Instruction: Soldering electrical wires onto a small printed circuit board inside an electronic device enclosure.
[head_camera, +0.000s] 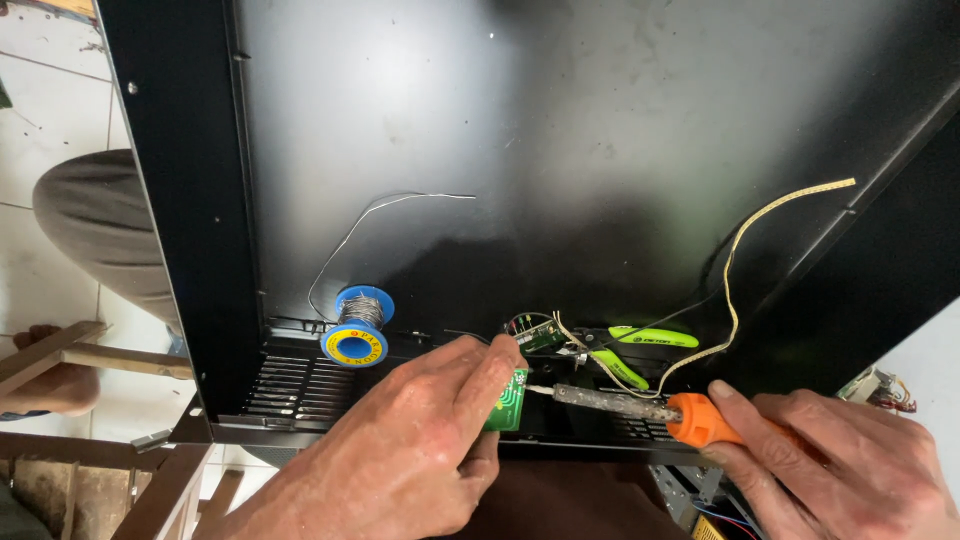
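Note:
My left hand (420, 440) pinches a small green circuit board (510, 400) at the near edge of a large black metal panel (560, 150). My right hand (840, 465) grips the orange handle of a soldering iron (640, 405), whose tip touches the board's right edge. Just beyond the board lies a second small green board with coloured wires (538, 333).
A blue spool of solder wire (357, 325) rests left of the hands, a loose strand (400, 205) curling up over the panel. Green-handled cutters (640, 345) lie behind the iron. A thin yellowish strip (750, 240) arcs to the right. Wooden frame pieces (70, 355) sit at left.

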